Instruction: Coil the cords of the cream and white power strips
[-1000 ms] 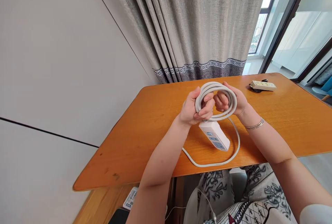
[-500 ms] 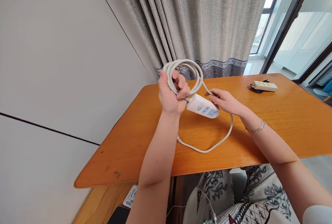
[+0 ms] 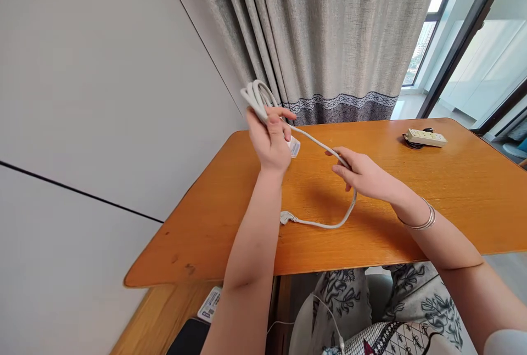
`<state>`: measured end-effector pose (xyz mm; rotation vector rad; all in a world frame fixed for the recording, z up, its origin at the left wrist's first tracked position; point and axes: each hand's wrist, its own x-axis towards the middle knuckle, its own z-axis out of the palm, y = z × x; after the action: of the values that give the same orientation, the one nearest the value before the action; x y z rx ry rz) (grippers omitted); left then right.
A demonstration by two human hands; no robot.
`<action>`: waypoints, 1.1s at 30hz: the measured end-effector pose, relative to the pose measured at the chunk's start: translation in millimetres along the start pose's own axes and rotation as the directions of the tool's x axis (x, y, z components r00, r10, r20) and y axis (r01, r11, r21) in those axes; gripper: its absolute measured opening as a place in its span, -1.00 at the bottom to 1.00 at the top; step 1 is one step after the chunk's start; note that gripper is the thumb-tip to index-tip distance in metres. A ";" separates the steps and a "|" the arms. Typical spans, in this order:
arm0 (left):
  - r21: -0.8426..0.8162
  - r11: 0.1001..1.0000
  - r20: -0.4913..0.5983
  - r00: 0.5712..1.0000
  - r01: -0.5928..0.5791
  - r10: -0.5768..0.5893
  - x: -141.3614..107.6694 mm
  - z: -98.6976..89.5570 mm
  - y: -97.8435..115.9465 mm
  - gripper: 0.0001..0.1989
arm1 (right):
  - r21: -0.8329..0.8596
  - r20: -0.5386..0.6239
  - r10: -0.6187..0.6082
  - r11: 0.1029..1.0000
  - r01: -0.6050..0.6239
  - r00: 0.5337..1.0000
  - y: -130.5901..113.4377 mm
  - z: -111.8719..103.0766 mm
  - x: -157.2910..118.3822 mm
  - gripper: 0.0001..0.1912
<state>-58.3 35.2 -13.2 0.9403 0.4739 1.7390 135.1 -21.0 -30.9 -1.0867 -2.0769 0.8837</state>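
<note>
My left hand [image 3: 269, 138] is closed round a coil of white power cord [image 3: 257, 94], raised above the table. Behind that hand, a corner of the white power strip [image 3: 294, 146] shows; most of it is hidden. From the coil the cord runs right to my right hand [image 3: 358, 174], whose thumb and fingers are closed on it. Below the right hand the cord bends down and back left. It ends in a white plug [image 3: 287, 217] low over or on the tabletop; I cannot tell if it touches.
The orange wooden table [image 3: 411, 218] stretches out in front of me. A second, cream power strip [image 3: 426, 137] with a black cord lies at its far right. A grey curtain [image 3: 341, 31] hangs behind, and a pale panel [image 3: 82, 97] stands on the left.
My left hand has turned, so the coil is seen more edge-on and the power strip has swung behind the hand. My right hand has moved slightly down and right along the cord.
</note>
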 end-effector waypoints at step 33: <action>0.468 0.839 0.722 0.428 0.277 -0.544 -37.2 22.9 -5.9 -0.45 | 0.071 -0.218 -0.388 0.909 0.411 0.896 9.5 -55.7 4.1 -0.59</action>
<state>-31.7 0.2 -16.8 1.5816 0.2592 0.5927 180.2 1.6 -5.2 -0.6214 -1.9546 0.6490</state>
